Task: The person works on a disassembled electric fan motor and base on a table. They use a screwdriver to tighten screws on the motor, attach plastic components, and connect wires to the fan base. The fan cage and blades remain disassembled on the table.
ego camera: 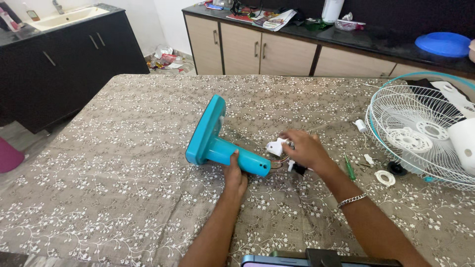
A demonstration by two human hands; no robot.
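HIDDEN: wire ends at column mouth obscured by right hand; fan guard cut off at frame edge | LEFT: left hand wrapped around teal fan stand, laid flat mid-table | RIGHT: pinched on white plastic part beside column end | SURFACE: floral tablecloth | ROOM: dark counter, sink

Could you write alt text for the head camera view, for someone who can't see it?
A person's left hand grips a teal fan stand lying on a floral tablecloth, while the right hand holds a small white part at its wired end. A white fan grille and a green screwdriver lie to the right.
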